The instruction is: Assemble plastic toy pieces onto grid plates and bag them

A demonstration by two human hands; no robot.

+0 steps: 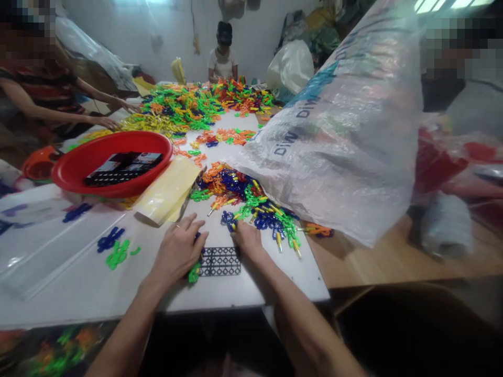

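Black flat plastic grid with rows of round openings (pixel 220 261) lies on the white table (pixel 98 293), between the two hands, near the front edge. For working well with such small parts, I think it is better that the left hand (pixel 176 246) stays light beside the grid, so the grid does not slide, and that the right hand (pixel 247 238) separates one part by the fingertips only, because the parts seem easy to tangle.

The left hand is about half open: its fingers are bent and a little apart, and the thumb is near the left side of the grid. Something dark blue shows between the fingers and the thumb, and one bright green plastic piece (pixel 194 273) is just below the palm. If these are gripped, I cannot tell.

The right hand has its fingers drawn close together at a small dark blue plastic piece (pixel 228 219), at the near edge of the mixed colourful pile (pixel 251 193). Its fingertips are partly hidden, so I cannot tell whether they pinch it or only touch it.
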